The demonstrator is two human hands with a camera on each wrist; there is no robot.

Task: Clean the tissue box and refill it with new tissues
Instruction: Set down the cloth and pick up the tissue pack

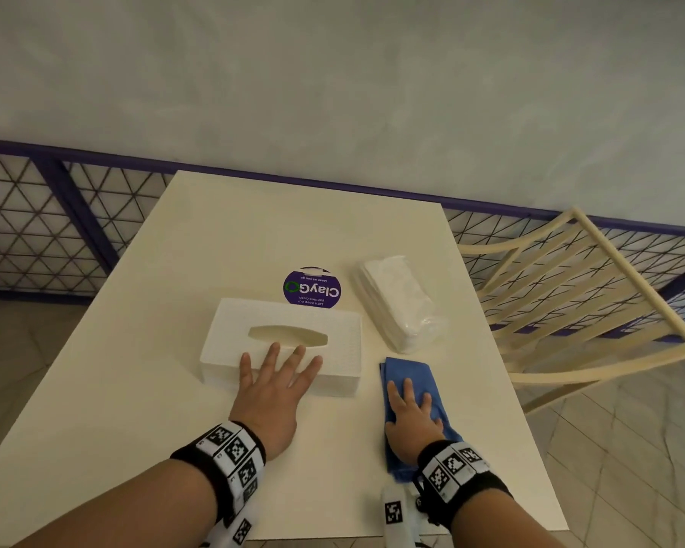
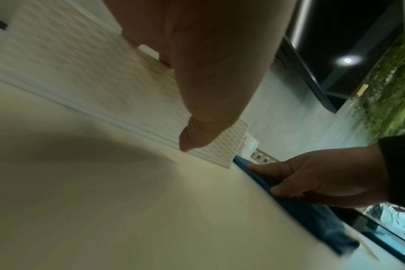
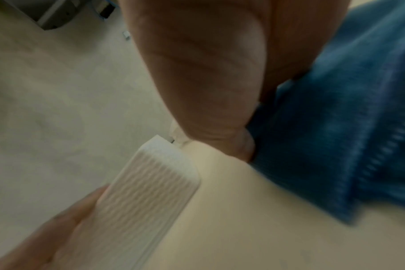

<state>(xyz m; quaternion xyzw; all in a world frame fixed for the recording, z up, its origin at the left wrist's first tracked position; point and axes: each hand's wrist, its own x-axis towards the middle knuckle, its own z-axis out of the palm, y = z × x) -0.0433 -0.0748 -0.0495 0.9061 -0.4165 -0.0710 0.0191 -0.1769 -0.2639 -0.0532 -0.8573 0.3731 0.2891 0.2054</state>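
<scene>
The head view looks steeply down from above onto a cream table (image 1: 143, 350) set against a wall. Each wrist view sits low, almost at the tabletop, looking along its own hand at very close range. All three share the white tissue box (image 1: 325, 369) and blue cloth (image 1: 412, 369).

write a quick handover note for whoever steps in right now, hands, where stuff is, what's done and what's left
Left hand: fingers straight and spread, resting on the near top edge of the white tissue box, holding nothing.
Right hand: lying flat on the blue cloth, which is on the table just right of the box.
Pack of new tissues: wrapped in plastic, on the table beyond the cloth.
The box slot looks empty.
Done: nothing visible yet.
Left: wipe the box with the cloth, then load the new tissues.
</scene>
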